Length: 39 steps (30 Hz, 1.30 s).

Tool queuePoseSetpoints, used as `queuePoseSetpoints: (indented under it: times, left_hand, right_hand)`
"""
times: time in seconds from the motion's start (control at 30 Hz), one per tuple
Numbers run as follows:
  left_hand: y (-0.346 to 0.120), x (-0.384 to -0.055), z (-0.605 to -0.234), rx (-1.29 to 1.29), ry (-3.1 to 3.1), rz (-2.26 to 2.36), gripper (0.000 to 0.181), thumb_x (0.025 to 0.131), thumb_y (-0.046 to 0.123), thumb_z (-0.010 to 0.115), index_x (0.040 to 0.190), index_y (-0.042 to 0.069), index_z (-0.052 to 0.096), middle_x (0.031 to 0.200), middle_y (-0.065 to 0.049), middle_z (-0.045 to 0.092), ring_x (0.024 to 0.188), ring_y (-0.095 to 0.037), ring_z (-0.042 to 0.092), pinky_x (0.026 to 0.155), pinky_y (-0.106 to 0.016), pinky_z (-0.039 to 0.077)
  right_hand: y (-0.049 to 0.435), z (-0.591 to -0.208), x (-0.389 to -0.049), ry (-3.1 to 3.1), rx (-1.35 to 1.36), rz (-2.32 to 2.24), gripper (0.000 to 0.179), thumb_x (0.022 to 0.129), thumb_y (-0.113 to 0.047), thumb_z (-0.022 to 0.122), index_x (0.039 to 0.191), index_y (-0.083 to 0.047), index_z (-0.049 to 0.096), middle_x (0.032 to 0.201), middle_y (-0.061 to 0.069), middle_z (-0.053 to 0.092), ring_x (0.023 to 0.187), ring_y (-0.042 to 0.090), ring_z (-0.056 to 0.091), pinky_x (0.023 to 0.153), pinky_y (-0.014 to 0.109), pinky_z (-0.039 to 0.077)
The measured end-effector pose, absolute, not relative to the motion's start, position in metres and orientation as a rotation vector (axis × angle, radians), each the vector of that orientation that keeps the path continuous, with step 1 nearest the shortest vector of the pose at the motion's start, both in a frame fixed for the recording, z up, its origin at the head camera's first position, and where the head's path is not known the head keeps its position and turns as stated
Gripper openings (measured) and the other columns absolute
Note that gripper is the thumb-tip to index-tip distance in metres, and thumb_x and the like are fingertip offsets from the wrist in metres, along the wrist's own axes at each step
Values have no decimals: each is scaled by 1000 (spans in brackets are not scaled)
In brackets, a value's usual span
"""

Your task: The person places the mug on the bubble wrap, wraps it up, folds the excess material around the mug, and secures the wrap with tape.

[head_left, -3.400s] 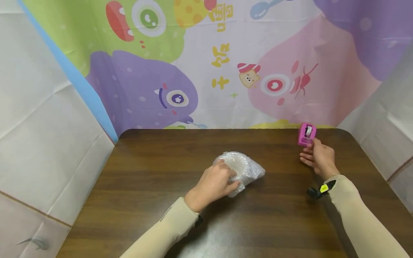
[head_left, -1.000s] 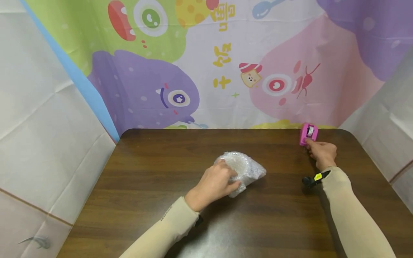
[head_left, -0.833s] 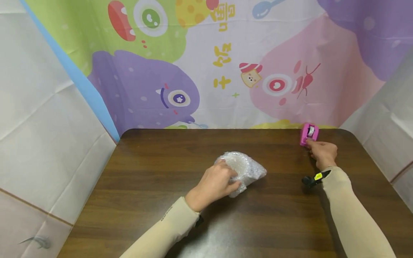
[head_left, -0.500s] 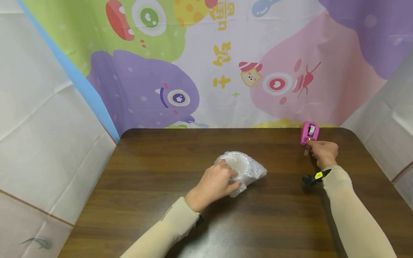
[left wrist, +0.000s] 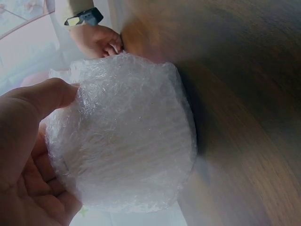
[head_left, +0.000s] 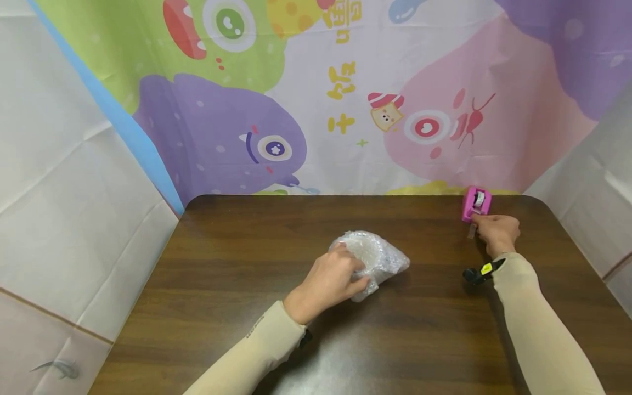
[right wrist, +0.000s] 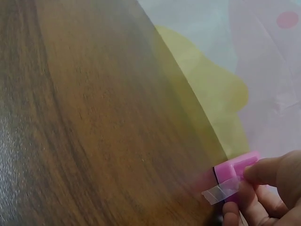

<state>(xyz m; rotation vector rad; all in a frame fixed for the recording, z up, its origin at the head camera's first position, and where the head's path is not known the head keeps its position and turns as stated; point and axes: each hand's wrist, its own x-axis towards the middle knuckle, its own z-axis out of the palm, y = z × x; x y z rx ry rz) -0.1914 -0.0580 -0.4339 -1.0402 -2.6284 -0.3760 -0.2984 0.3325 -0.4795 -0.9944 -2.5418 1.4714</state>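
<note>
A rounded bundle in bubble wrap (head_left: 382, 257) rests on the wooden table, tapering to a point on its right. My left hand (head_left: 327, 281) grips its near left side, thumb on one face and fingers curled behind, as the left wrist view shows with the wrapped bundle (left wrist: 127, 136) filling the middle. Far to the right stands a pink tape dispenser (head_left: 467, 207) with a roll in it. My right hand (head_left: 498, 231) is at its front, thumb and fingers pinching clear tape. A short strip of tape (right wrist: 217, 193) with a jagged end sticks out past the fingers in the right wrist view.
The brown table (head_left: 237, 263) ends at a back edge close behind the dispenser. A cartoon-printed curtain (head_left: 340, 164) hangs right behind that edge. Pale panels (head_left: 74, 219) flank the left and right sides.
My right hand, earlier with loose fingers at the dispenser, has closed on the tape, and a short strip now shows below it. The left hand and wrapped bundle have stayed put.
</note>
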Motion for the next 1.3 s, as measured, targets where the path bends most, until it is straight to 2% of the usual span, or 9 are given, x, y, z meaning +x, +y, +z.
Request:
queuePoseSetpoints:
  times: [0.07,0.17,0.3,0.5,0.63,0.73,0.87,1.07,1.3]
  left_hand:
    - [-58,-191,-433,-1042,-2628,-374,23,87,30,79,70,18,69,67,7,62,69,-11,60,91,-32,56]
    - [-58,-191,-433,-1045,-2621,-369,21,87,31,79,72,18,71,68,7,63,70,-11,61,92,-32,56]
    - [-58,-191,-434,-1043,-2611,-367,17,87,31,79,76,18,75,71,7,67,73,-12,64,94,-33,56]
    - [-59,-191,-434,-1043,-2605,-385,15,86,31,80,79,18,77,73,7,68,74,-13,64,86,-33,58]
    - [-58,-191,-433,-1041,-2607,-377,15,86,31,80,80,18,77,73,7,68,75,-13,63,78,-31,58]
    - [-57,-191,-433,-1039,-2614,-366,16,87,32,79,79,18,77,72,7,67,75,-12,63,79,-31,58]
    - [-57,-192,-432,-1040,-2620,-356,16,87,33,79,80,18,78,73,8,68,75,-12,63,80,-31,58]
    - [-56,-193,-431,-1037,-2621,-367,17,87,33,80,79,18,77,73,8,69,76,-12,62,76,-30,58]
    - [-56,-191,-434,-1017,-2645,-357,31,88,38,80,66,22,65,65,11,59,75,-14,56,55,-27,53]
  right_hand:
    - [331,-479,-298,-2540,-984,1459,55,96,-40,68,128,4,68,130,22,59,107,23,59,90,34,53]
    - [330,-477,-296,-2534,-959,1455,54,96,-38,67,127,6,68,147,30,48,134,37,43,114,46,40]
    - [330,-476,-295,-2552,-950,1454,55,97,-37,65,130,8,65,155,33,40,143,41,33,121,51,31]
    - [332,-477,-295,-2575,-936,1437,53,97,-35,65,126,8,67,153,36,38,138,41,35,114,52,40]
    - [336,-479,-295,-2604,-916,1380,45,95,-29,67,119,8,72,139,34,52,129,37,42,104,48,45]
    - [339,-480,-294,-2617,-894,1389,43,95,-27,69,118,9,72,100,14,75,109,25,61,89,32,52]
    - [341,-481,-292,-2575,-839,1542,48,97,-25,68,129,10,65,61,-15,66,66,2,68,61,19,56]
    - [335,-479,-284,-2585,-653,1546,52,98,-33,67,130,8,64,69,-19,64,67,-1,63,62,17,54]
    - [322,-474,-274,-2632,-509,1396,45,97,-36,68,121,2,70,67,-34,55,70,-8,56,62,16,47]
